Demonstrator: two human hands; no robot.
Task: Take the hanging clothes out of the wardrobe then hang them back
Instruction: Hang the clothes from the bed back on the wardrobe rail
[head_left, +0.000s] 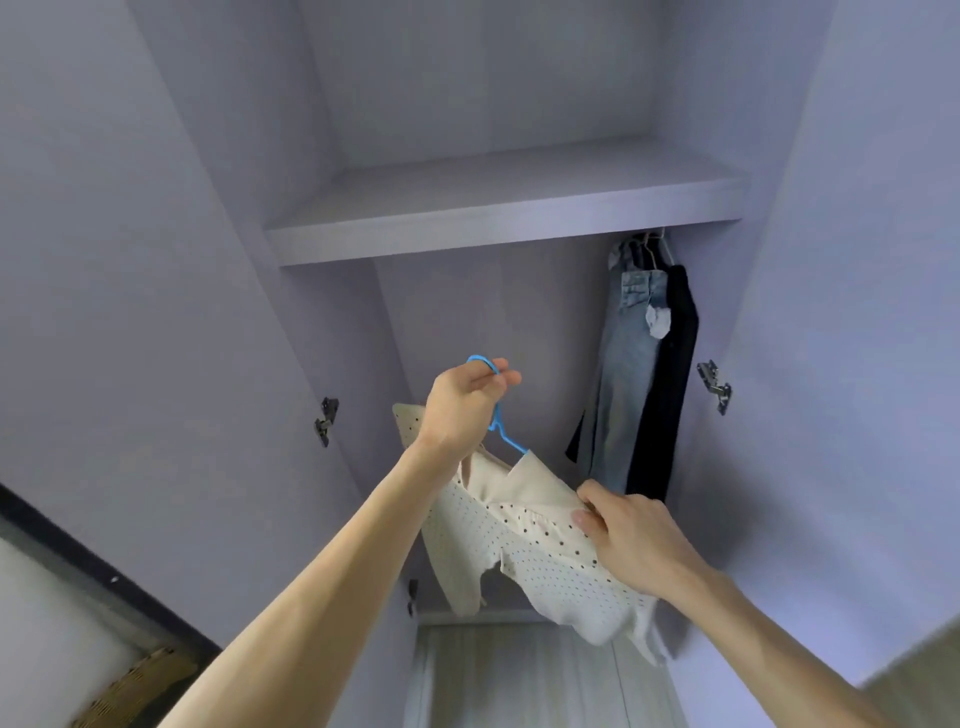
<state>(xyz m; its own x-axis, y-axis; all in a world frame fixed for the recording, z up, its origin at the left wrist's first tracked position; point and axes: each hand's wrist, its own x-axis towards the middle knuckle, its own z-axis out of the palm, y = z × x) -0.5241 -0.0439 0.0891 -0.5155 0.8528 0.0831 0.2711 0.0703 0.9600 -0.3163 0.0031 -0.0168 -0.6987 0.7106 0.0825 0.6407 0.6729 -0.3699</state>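
Hands both up in front of open wardrobe (218, 270), seen from below. Left hand (462, 410) grips the hook of a blue hanger (501, 431), fingers curled round the loop, thumb side facing far. Hanger neck runs down and right from the fist into the collar of a cream dotted top (524, 561). Right hand (628, 540) pinches the top's fabric near the right shoulder, thumb on the near side, fingers tucked over the cloth edge.

Top sits on the hanger, held in mid-air between the two hands, below the shelf (493, 208) and near the middle of the opening. It hangs crumpled and tilted, left shoulder sticking up behind the left wrist, hem drooping low right. Hook touches nothing but the hand.

Far right inside the wardrobe, just under the shelf: jeans (623, 374) and a black garment (670, 384) hang side by side, touching, on pale hangers (657, 249). What the hangers hook onto is hidden by the shelf edge. These are well apart from the held top.

Metal hinge (326, 421) on the left wall, another hinge (716, 385) on the right wall. Third small hinge low left, partly hidden behind the top. Woven basket (140, 686) at the near left corner, blurred. Pale floor boards at the bottom centre.
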